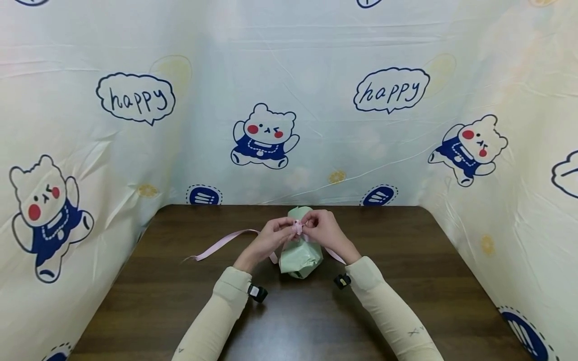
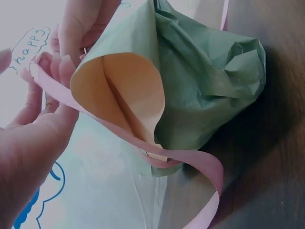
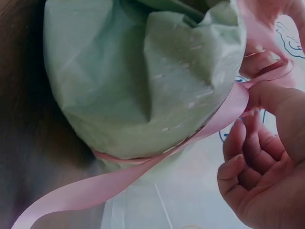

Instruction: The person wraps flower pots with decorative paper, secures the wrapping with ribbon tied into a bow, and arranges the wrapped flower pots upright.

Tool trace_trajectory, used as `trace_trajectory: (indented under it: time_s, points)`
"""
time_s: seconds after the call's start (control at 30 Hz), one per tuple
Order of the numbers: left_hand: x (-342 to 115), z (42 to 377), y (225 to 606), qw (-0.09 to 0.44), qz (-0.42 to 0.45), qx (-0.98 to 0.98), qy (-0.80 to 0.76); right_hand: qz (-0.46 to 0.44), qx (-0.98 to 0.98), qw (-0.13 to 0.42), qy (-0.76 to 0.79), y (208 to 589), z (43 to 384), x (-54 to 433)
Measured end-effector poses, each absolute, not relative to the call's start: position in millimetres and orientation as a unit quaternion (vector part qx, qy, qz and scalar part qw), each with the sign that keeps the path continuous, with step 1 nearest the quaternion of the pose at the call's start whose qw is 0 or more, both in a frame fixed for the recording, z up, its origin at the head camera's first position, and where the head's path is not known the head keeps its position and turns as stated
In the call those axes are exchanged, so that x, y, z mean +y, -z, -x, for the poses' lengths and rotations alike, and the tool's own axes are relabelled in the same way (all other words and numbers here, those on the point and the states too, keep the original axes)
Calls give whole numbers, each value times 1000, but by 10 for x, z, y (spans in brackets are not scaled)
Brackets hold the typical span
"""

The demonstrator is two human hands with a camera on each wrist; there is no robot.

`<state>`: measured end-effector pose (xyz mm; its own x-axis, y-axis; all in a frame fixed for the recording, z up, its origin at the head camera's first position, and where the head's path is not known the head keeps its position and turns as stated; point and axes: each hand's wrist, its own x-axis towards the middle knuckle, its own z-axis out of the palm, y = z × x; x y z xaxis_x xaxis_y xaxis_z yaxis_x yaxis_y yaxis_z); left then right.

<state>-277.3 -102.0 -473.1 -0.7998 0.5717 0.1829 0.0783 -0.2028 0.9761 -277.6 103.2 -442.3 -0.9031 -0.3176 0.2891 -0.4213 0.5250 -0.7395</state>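
Observation:
A bundle of green wrapping paper (image 1: 300, 258) lies on the table, with a pink ribbon (image 1: 221, 244) round its middle. In the left wrist view the paper (image 2: 205, 81) flares into a fold with a tan inner side. Above the bundle, my left hand (image 1: 270, 236) pinches the ribbon (image 2: 57, 90) where it gathers into loops. My right hand (image 1: 326, 229) pinches the same gathered part from the other side. The right wrist view shows the ribbon (image 3: 228, 112) running up to the thumb of the right hand (image 3: 271, 157). What the paper wraps is hidden.
The dark wooden table (image 1: 171, 311) ends at a pale printed curtain (image 1: 316, 150) behind and at both sides. One ribbon tail trails left across the tabletop, another hangs to the right. Each wrist carries a small black camera (image 1: 258, 293).

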Motion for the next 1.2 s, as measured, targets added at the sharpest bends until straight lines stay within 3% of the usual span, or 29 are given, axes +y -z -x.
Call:
trace_trajectory:
  time_s: [0.23, 0.67, 1.03, 1.2]
  points:
    - [-1009, 2790, 4725, 102, -261, 657, -700, -209, -870, 77, -439, 4506, 2815, 1063]
    - [-986, 2807, 4729, 68, -248, 704, -662, -255, -845, 113, -456, 4540, 2831, 1096]
    - [-1021, 2827, 4705, 48, -208, 706, -676, -262, -833, 64, -484, 4506, 2773, 1252]
    - [-1009, 2858, 4705, -6, -207, 720, -662, -242, -839, 68, -483, 4484, 2798, 1326]
